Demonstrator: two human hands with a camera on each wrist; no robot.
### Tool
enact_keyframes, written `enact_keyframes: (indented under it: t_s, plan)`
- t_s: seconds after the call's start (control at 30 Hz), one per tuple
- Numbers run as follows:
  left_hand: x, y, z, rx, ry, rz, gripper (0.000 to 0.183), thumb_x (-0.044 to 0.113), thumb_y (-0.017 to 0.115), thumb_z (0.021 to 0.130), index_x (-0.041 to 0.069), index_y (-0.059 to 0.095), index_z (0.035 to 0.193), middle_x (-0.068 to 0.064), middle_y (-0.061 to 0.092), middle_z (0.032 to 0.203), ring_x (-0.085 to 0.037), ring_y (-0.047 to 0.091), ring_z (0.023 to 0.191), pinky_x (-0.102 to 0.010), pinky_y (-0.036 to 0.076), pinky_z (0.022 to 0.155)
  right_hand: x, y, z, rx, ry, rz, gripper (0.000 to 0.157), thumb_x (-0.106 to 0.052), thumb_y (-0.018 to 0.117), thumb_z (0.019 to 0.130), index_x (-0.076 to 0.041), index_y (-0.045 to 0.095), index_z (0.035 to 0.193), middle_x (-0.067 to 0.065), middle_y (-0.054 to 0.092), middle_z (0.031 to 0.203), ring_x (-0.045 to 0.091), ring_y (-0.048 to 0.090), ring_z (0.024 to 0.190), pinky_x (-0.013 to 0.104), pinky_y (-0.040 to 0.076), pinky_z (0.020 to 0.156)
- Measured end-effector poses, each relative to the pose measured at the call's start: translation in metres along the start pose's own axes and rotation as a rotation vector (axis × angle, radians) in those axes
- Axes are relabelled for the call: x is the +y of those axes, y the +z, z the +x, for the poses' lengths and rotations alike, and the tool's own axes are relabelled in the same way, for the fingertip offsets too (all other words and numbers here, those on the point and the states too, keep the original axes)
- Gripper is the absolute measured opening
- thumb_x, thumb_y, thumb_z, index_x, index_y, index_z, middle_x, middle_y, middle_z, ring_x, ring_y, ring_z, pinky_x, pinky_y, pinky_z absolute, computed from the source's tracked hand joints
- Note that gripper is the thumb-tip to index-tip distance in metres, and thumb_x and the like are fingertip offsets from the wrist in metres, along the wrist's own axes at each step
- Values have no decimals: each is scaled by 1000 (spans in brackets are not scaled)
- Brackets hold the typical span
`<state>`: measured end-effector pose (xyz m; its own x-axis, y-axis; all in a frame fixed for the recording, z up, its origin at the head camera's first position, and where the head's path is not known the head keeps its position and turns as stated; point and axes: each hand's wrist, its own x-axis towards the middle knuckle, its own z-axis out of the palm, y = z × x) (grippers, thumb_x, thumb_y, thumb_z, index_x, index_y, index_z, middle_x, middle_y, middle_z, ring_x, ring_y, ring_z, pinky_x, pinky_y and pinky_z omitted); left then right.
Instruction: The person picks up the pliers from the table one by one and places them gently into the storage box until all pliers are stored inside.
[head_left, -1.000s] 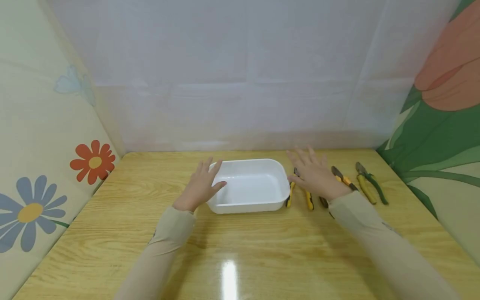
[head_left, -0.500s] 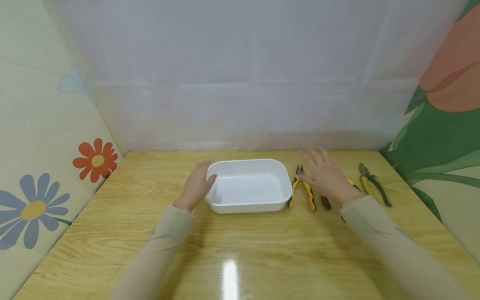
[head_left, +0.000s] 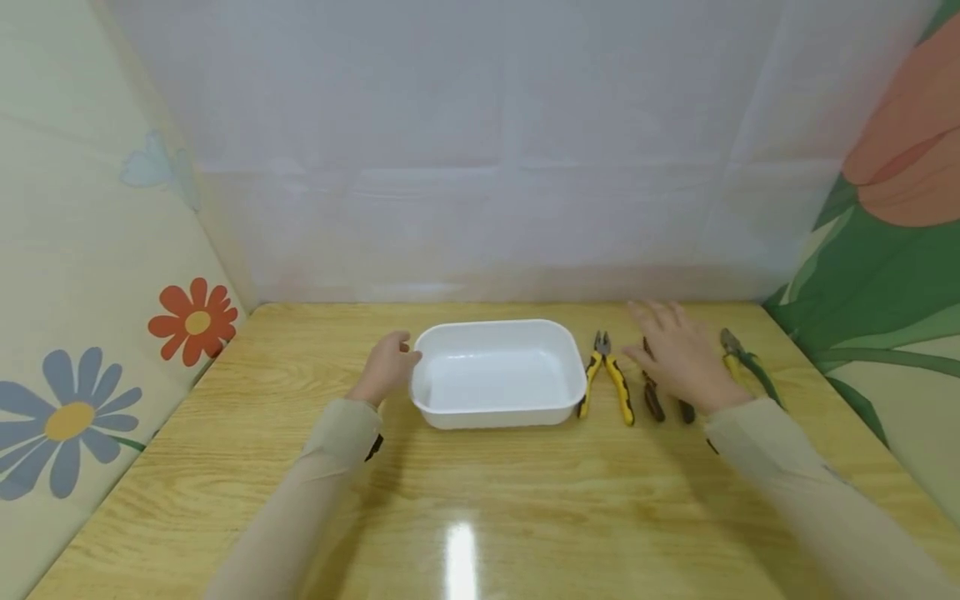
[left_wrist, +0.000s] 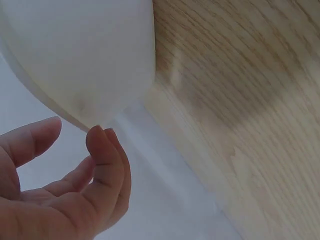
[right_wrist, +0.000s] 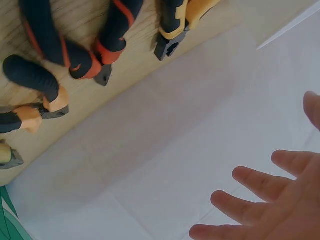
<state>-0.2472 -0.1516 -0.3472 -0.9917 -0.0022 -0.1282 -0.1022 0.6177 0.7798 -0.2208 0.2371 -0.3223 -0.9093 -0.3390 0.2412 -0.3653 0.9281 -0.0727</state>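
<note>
A white rectangular basin (head_left: 498,379) stands on the table. My left hand (head_left: 386,367) is at its left end, with loosely bent fingers. In the left wrist view, the fingertips (left_wrist: 95,132) are right at the basin's rim and the thumb is spread apart from them. My right hand (head_left: 682,358) hovers over a row of pliers with its fingers spread, holding nothing. Yellow-and-black pliers (head_left: 621,392) lie beside the basin. Black-and-red pliers (right_wrist: 120,30) and black-and-orange pliers (right_wrist: 32,82) show in the right wrist view, partly hidden by the hand in the head view.
Pliers with green and yellow handles (head_left: 759,375) lie at the right end of the row. Behind the wooden table (head_left: 525,500) hangs a white cloth (head_left: 487,208). Flower-printed panels (head_left: 67,333) stand at both sides.
My left hand has lowered to the basin's left end, its fingers bending from a spread pose. My right hand has moved right along the pliers, uncovering the yellow-and-black pair.
</note>
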Motion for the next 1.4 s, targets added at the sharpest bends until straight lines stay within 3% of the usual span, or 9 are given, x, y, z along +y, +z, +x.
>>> enact_keyframes:
  t_s: [0.2, 0.43, 0.63, 0.77, 0.93, 1.13, 1.27, 1.4]
  plan:
    - [-6, 0, 7, -68, -77, -134, 49, 4, 52, 98, -16, 35, 139, -32, 46, 134, -39, 54, 115, -43, 52, 92, 11, -2, -6, -22, 71, -17, 65, -34, 50, 102, 6, 27, 148, 35, 30, 144, 57, 26, 129, 78, 24, 97]
    - [-9, 0, 11, -136, -102, -269, 41, 3, 51, 97, -15, 44, 133, -28, 53, 126, -34, 58, 106, -40, 54, 90, 26, -2, -15, -27, 96, -17, 65, -38, 48, 103, 5, 28, 147, 36, 36, 138, 55, 32, 125, 77, 30, 93]
    - [-9, -2, 13, -161, -146, -335, 40, 2, 53, 96, -14, 46, 132, -22, 58, 114, -18, 61, 81, -27, 57, 76, 44, 2, -20, -38, 113, -8, 64, -38, 45, 103, 10, 30, 143, 40, 36, 134, 58, 32, 122, 76, 27, 96]
    - [-11, -3, 14, -170, -180, -379, 38, 1, 53, 97, -12, 46, 132, -13, 59, 101, -11, 56, 69, -21, 53, 65, 54, 6, -21, -24, 119, -32, 61, -34, 45, 104, 13, 30, 140, 43, 37, 131, 59, 35, 119, 73, 31, 96]
    - [-16, -6, 17, -211, -209, -421, 39, 2, 53, 97, -11, 45, 133, -7, 56, 92, -11, 55, 68, -20, 51, 62, 65, 9, -23, -20, 142, -39, 62, -34, 46, 104, 14, 30, 140, 43, 37, 130, 60, 36, 117, 75, 33, 91]
    - [-25, -11, 22, -313, -249, -577, 41, 0, 49, 98, -14, 41, 136, -4, 53, 87, -11, 52, 72, -17, 51, 62, 75, 11, -28, -22, 168, -31, 63, -34, 47, 103, 14, 32, 140, 45, 36, 129, 61, 34, 116, 77, 32, 88]
    - [-26, -13, 23, -340, -293, -629, 41, 0, 48, 99, -13, 39, 136, -5, 53, 85, -12, 52, 72, -16, 51, 61, 86, 14, -33, -13, 161, -26, 60, -29, 50, 103, 18, 35, 136, 46, 37, 125, 62, 35, 114, 73, 31, 93]
    - [-24, -13, 23, -342, -315, -643, 42, 0, 48, 100, -13, 38, 138, -5, 54, 84, -12, 53, 70, -16, 51, 59, 97, 14, -37, -18, 181, 9, 60, -34, 45, 104, 18, 38, 132, 45, 39, 124, 62, 36, 112, 73, 31, 94]
